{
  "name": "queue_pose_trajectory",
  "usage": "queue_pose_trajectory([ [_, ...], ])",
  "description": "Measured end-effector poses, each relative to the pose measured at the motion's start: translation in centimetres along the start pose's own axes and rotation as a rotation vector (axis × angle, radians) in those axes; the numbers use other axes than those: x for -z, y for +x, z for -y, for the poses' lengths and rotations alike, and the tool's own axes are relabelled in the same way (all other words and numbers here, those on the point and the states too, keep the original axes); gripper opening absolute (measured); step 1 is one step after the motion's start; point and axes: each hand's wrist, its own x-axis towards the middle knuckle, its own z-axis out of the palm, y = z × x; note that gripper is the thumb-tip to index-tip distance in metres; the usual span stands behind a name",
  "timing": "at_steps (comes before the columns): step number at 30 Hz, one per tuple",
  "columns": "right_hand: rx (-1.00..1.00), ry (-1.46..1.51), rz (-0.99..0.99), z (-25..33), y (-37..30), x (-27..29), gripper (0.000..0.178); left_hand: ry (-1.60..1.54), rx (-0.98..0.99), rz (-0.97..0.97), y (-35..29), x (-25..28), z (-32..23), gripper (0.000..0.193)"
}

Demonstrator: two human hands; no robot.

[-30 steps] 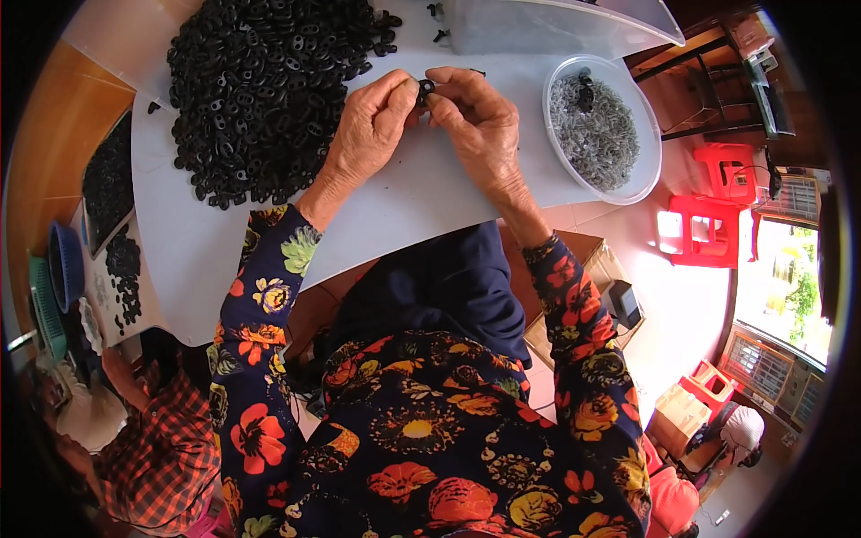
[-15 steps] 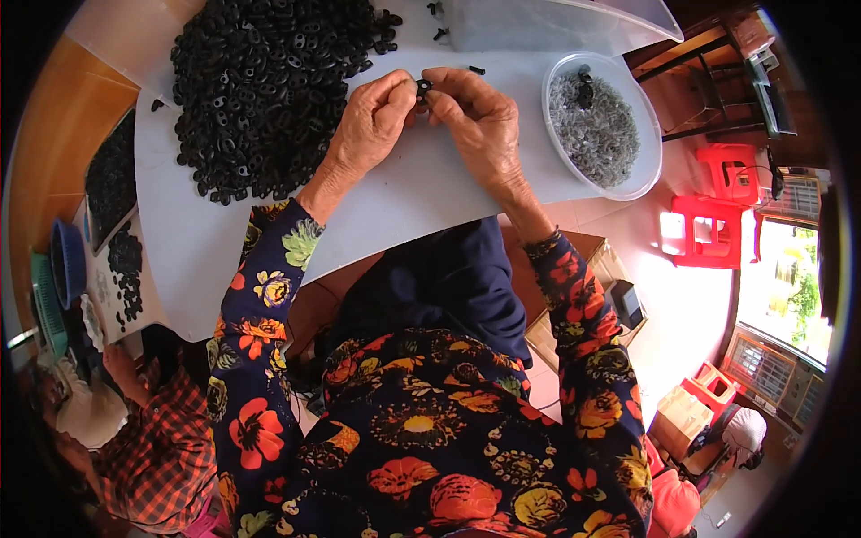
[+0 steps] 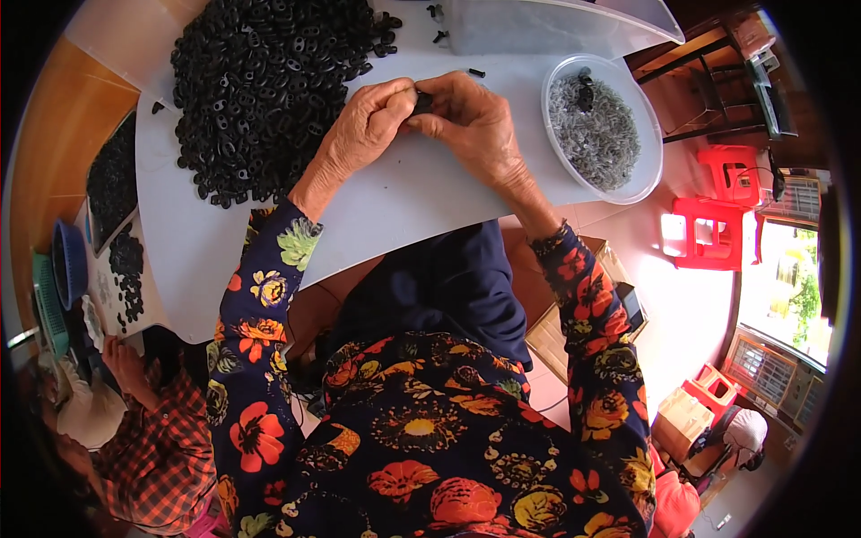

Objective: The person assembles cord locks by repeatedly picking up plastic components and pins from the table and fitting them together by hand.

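Observation:
Between my two hands, above the pale table, is a small black plastic part [image 3: 421,103], mostly covered by the fingers. My left hand [image 3: 369,118] is closed, thumb and fingers pinched at the part's left side. My right hand [image 3: 473,124] grips it from the right with thumb and curled forefinger. Close to my left hand lies a big heap of black oval plastic pieces with two holes [image 3: 260,99]. To the right of my right hand stands a clear round tub [image 3: 647,166] of small translucent pieces [image 3: 592,134], with a few black bits on top.
A translucent bin [image 3: 556,27] lies at the table's far edge. Small loose black parts [image 3: 476,73] rest near it. At left are a dark tray [image 3: 112,175] and a blue basket [image 3: 68,260], beside a person in a checked shirt [image 3: 161,457]. Red stools [image 3: 708,233] stand at right.
My hands have drawn closer around the black part, which now shows less between the fingers. My right hand has turned slightly and shifted a little left.

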Motion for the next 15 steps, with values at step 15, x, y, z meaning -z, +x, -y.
queue_pose_trajectory([
  [15, 0.085, -0.057, -0.001, 0.2, -0.2, 0.1, 0.026, -0.009, -0.003, 0.043, 0.1, 0.2, 0.1, 0.025],
])
